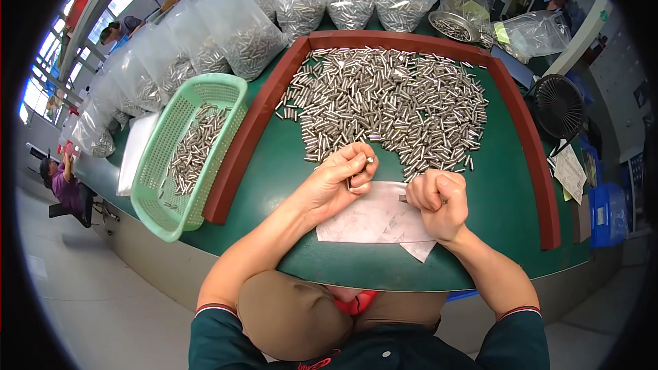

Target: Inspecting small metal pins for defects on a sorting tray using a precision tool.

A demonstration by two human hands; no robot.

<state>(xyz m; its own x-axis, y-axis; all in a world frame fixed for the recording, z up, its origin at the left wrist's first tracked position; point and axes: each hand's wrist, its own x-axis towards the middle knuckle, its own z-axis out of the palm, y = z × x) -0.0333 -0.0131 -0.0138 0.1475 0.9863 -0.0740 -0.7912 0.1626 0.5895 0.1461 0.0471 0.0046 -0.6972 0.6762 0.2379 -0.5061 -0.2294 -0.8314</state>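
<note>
The left hand (pixel 340 178) curls over a white sheet (pixel 375 220) on the bench (pixel 274 164), fingertips pinching a small metal pin (pixel 369 160). The right hand (pixel 439 202) is fisted beside it, gripping pins (pixel 402 198). Both forearms angle inward. The pile (pixel 391 99) lies just beyond.

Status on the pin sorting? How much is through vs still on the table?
Done: a thin layer of pins in the green basket. In hand: left hand pinches one pin; right hand is fisted over the paper sheet. Left: the big pile, far larger than the basket's share.
</note>
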